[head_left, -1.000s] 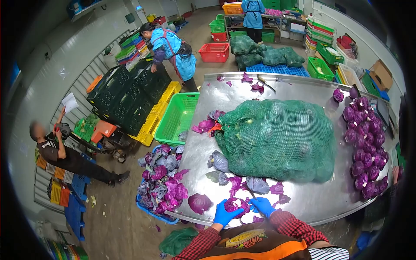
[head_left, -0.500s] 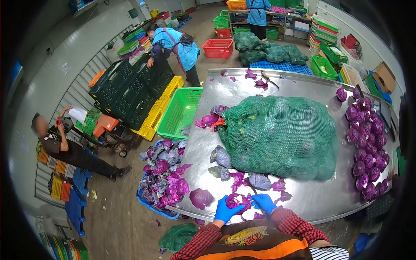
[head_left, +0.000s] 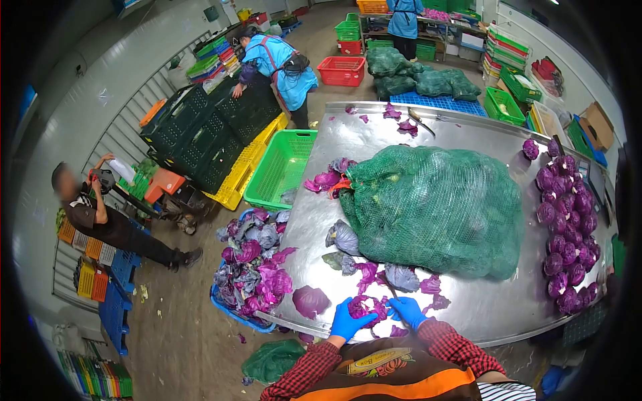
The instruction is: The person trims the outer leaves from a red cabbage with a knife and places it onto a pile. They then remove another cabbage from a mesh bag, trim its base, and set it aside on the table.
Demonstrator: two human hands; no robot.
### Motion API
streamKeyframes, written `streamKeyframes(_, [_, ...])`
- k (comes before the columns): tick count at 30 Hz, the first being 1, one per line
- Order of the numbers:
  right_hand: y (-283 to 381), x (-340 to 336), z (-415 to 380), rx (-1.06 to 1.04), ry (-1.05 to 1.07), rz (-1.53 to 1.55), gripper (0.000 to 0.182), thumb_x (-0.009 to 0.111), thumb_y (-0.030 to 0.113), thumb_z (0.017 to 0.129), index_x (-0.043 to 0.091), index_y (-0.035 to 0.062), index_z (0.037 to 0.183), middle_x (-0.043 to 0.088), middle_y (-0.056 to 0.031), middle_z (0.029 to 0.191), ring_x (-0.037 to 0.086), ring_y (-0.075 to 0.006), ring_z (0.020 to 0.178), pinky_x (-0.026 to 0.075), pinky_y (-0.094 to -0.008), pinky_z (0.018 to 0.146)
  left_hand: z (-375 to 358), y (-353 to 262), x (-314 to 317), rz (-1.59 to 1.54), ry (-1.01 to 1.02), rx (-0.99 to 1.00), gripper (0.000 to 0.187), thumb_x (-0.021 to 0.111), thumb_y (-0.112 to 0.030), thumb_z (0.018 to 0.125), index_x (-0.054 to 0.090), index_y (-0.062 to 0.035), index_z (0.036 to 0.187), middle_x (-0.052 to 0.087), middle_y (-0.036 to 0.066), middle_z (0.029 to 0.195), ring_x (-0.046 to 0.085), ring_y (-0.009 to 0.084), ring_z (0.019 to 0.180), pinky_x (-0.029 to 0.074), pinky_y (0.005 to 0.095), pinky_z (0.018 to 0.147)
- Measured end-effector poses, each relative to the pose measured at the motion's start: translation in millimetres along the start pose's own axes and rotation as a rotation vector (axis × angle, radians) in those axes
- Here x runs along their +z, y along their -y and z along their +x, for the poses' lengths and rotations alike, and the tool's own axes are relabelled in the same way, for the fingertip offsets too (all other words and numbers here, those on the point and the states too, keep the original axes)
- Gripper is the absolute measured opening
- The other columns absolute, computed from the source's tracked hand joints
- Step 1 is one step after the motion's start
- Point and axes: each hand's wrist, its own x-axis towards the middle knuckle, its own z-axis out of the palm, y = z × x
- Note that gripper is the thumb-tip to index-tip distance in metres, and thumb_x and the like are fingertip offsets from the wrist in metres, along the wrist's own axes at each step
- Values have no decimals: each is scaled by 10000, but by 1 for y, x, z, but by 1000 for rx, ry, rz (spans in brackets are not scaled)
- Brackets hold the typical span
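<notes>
In blue gloves, both my hands are at the near edge of the metal table [head_left: 321,254]. My left hand [head_left: 350,321] is closed around the left side of a trimmed red cabbage [head_left: 368,307]. Just right of it, my right hand [head_left: 406,311] grips a knife [head_left: 390,286], whose thin dark blade points away from me; its handle is hidden in the glove. Loose purple leaves lie around both hands, one large leaf [head_left: 311,302] to the left. Beyond them rests a big green mesh sack [head_left: 435,207] full of cabbages.
Trimmed red cabbages [head_left: 568,227] are piled along the table's right side. A second knife [head_left: 421,123] lies at the far edge. At left stand a blue-rimmed basket of leaves [head_left: 251,274] and a green crate [head_left: 281,170]. One person [head_left: 277,67] leans over dark crates; another [head_left: 100,214] holds paper.
The view has shifted slightly. My left hand still has the cabbage and my right hand the knife, both nearly in place. The person at the crates bends a little lower.
</notes>
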Motion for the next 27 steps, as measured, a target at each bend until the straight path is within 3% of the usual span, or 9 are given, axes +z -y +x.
streamKeyframes(7, [-1, 0, 0, -21, 1, -13, 302, 589, 275, 930, 675, -11, 976, 670, -87, 758, 573, -117, 532, 497, -242, 507, -5, -24, -7, -25, 11, -54, 850, 875, -436, 602, 529, 96, 1169, 626, 198, 1086, 619, 246, 987, 503, 355, 875])
streamKeyframes(9, [-1, -1, 0, -20, 1, -24, 305, 590, 276, 929, 675, -13, 978, 670, -87, 762, 573, -117, 535, 497, -243, 510, -5, -24, -5, -72, -54, -15, 657, 864, -405, 627, 608, 25, 1054, 629, 179, 994, 620, 265, 940, 501, 374, 839])
streamKeyframes(22, [-4, -1, 3, -29, -5, -77, 334, 591, 324, 922, 684, 5, 963, 668, -76, 728, 590, -122, 540, 489, -241, 511, -4, -41, -10, -148, -38, 19, 556, 865, -307, 648, 619, 36, 1011, 695, 150, 911, 687, 218, 843, 542, 332, 757])
streamKeyframes(24, [-5, -1, 3, -23, -7, -65, 332, 593, 327, 922, 684, 10, 956, 666, -75, 723, 590, -122, 540, 484, -239, 508, -4, -43, -14, -156, 85, -116, 820, 879, -371, 631, 502, 101, 1186, 601, 174, 1105, 610, 216, 994, 505, 341, 883])
streamKeyframes(27, [-4, -1, 3, -21, -7, -58, 330, 594, 332, 920, 684, 16, 944, 665, -73, 718, 590, -123, 539, 479, -238, 504, -3, -38, -13, -153, 98, -140, 872, 878, -381, 630, 468, 113, 1219, 579, 188, 1143, 595, 226, 1036, 495, 343, 905])
